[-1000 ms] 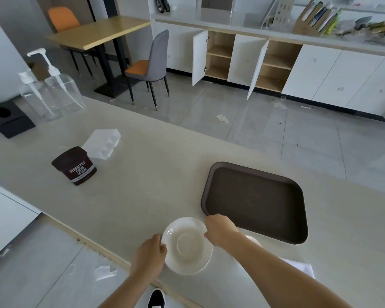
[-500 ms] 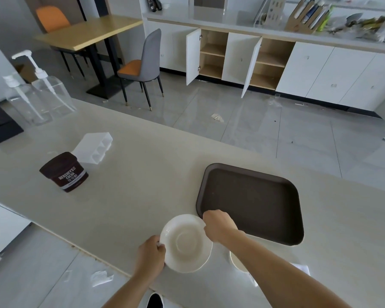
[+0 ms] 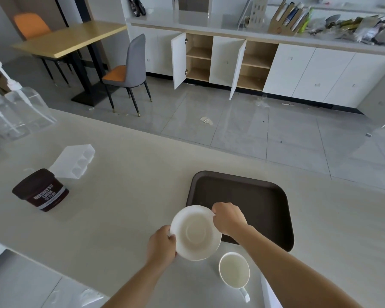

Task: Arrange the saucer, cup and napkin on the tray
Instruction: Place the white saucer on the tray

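I hold a white saucer (image 3: 195, 233) between both hands, tilted a little, at the near left corner of the dark brown tray (image 3: 249, 196). My left hand (image 3: 161, 246) grips its near left rim, my right hand (image 3: 228, 217) pinches its far right rim. The tray has nothing on it. A white cup (image 3: 234, 269) stands on the counter just behind the saucer, its handle pointing toward me. A white napkin (image 3: 270, 294) shows partly under my right forearm.
A brown cocoa tub (image 3: 41, 190) and a white plastic holder (image 3: 75, 160) sit on the counter at the left. Clear pump bottles (image 3: 16, 112) stand at the far left. The counter's near edge runs just below my left wrist.
Both hands have lifted the saucer and carried it up and to the right, over the tray's near left corner. The cup, hidden behind my arm before, is in full view.
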The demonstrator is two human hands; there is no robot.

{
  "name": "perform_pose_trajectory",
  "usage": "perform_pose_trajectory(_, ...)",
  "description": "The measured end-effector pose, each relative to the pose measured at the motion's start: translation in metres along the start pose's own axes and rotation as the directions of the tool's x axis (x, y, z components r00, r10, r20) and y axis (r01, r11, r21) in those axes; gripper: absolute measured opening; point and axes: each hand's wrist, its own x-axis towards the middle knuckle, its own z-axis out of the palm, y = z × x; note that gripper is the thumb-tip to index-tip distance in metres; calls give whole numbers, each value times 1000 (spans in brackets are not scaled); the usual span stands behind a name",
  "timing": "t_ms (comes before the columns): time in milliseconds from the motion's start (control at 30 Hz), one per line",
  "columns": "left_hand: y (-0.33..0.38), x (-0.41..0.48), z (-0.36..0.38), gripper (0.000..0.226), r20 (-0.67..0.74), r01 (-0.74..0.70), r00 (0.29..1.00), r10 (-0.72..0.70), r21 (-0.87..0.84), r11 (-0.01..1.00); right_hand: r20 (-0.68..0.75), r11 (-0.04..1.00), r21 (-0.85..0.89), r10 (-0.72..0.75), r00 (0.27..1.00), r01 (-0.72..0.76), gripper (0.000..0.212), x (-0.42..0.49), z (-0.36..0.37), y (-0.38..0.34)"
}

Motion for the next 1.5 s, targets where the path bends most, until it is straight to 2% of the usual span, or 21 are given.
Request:
perform_pose_trajectory(333, 24, 31, 22, 22, 8, -44, 999, 44, 50, 998, -13, 999, 27, 45, 999, -45, 26, 32, -11, 24)
perform_pose_trajectory(800, 37, 59, 38, 13, -21, -145, 988, 154, 239, 960, -37, 989, 106, 108, 994, -103, 26, 59, -5, 44)
perform_pose_trajectory(1067, 36, 63, 40, 19, -15, -148, 987, 159, 285, 947, -53, 985, 138, 109, 993, -101, 25, 65, 1, 49)
perform_pose_trajectory(1500, 45, 71, 38, 23, 9, -190, 978, 208, 450, 872, -78, 977, 175, 134, 988, -119, 25, 65, 10, 54)
